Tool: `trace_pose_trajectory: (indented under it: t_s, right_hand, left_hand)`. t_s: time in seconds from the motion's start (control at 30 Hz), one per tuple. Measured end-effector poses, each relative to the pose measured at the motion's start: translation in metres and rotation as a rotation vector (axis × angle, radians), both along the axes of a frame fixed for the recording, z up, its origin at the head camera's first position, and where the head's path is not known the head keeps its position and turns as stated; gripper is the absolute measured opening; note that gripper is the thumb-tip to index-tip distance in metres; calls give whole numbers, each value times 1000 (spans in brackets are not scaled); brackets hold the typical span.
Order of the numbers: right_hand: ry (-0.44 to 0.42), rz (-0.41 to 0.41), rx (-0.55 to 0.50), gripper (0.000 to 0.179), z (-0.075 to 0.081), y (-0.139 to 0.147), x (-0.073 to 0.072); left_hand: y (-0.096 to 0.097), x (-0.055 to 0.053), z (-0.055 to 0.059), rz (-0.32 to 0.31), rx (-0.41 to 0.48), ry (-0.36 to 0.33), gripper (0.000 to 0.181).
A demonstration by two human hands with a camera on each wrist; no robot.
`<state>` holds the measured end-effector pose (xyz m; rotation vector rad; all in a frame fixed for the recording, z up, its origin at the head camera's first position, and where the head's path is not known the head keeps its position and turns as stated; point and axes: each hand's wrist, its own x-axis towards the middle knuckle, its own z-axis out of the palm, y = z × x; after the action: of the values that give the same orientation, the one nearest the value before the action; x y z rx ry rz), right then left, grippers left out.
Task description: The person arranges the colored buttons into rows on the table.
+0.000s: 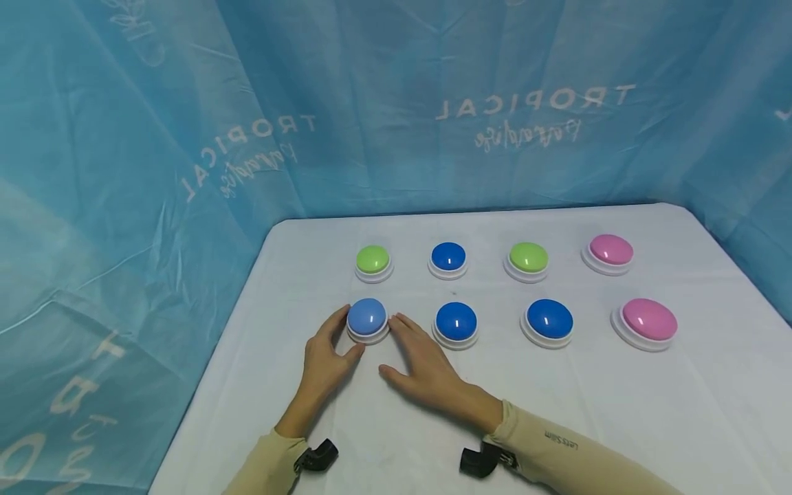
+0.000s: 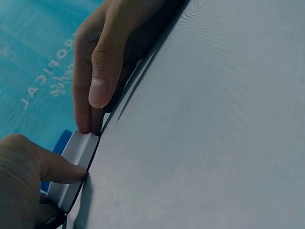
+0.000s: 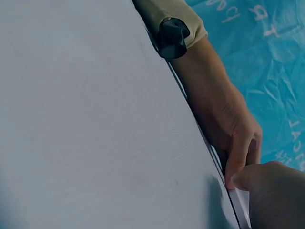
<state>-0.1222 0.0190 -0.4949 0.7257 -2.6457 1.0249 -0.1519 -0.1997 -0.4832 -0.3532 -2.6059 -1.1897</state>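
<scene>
A dome-shaped push button [image 1: 368,316], lighter blue than the others and set in a round white base, sits at the left end of the front row. My left hand [image 1: 323,364] holds this base [image 2: 76,155] from the left, thumb at the near edge and fingers round the far left side. From the right, the fingertips of my right hand [image 1: 427,368] touch the same base. That hand's fingers are extended, its thumb standing apart from the button. A darker blue button [image 1: 456,321] lies just right of the right hand's fingers.
Further right in the front row are a blue button [image 1: 550,318] and a pink button [image 1: 650,319]. Behind stand green [image 1: 372,259], blue [image 1: 448,256], green [image 1: 529,256] and pink [image 1: 611,249] buttons. A blue printed curtain [image 1: 383,137] surrounds the white table [image 1: 396,440].
</scene>
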Motion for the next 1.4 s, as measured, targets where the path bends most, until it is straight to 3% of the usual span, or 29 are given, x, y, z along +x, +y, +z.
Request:
trace_pose_trajectory:
  t_s: [0.17,0.57,0.63,0.73,0.83,0.9,0.97,1.07,1.23,1.4]
  right_hand:
    - [0,0,21,84,4,0,5]
    - [-6,-15,22,84,5,0,11]
    - [33,-9,-10,82,6,1,14]
    - [125,-6,-77,77,12,7,21]
    - [227,-2,-160,72,21,19,25]
    - [278,-10,-214,69,26,30,26]
    - [298,-44,-261,65,29,43,22]
    - [237,-153,-315,63,32,62,6]
    - [-48,-299,-375,74,30,89,-31]
    - [-269,-336,-360,82,20,95,-57]
  left_hand:
    - [-1,1,4,-4,13,-42,81]
    - [-3,-1,2,-31,36,-51,91]
    - [-3,0,3,-30,52,12,91]
    - [3,3,5,-51,99,196,83]
    - [23,8,8,-142,159,373,71]
    - [43,13,10,-225,190,399,65]
    - [64,16,12,-275,196,352,62]
    - [91,13,18,-283,180,184,62]
    - [124,-17,19,-225,176,-89,72]
    - [138,-47,12,-173,111,-226,86]
